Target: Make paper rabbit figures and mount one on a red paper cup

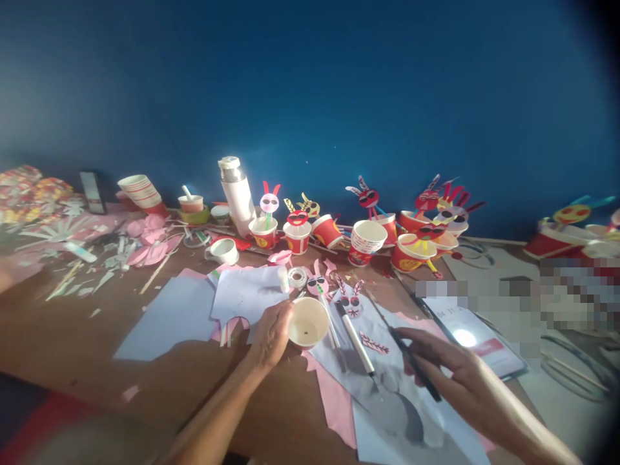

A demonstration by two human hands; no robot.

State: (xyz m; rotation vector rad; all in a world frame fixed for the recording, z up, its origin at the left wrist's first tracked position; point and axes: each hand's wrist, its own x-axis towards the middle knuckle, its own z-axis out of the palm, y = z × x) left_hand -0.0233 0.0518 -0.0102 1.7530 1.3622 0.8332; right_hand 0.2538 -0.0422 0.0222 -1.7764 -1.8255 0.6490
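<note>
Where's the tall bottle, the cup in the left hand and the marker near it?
Tall bottle [237,201]: head view, white side.
Held cup [310,314]: head view, inside wall.
White marker [356,338]: head view, its barrel.

Faint digits [451,314] on the lit screen [489,352] — seemingly "04 31"

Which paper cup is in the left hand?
The front paper cup, nearest the camera, a dark spot inside; the left hand holds its side. The other cups sit farther back.

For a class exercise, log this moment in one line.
left hand: holding paper cup | right hand: holding black tool | between: white marker
</note>
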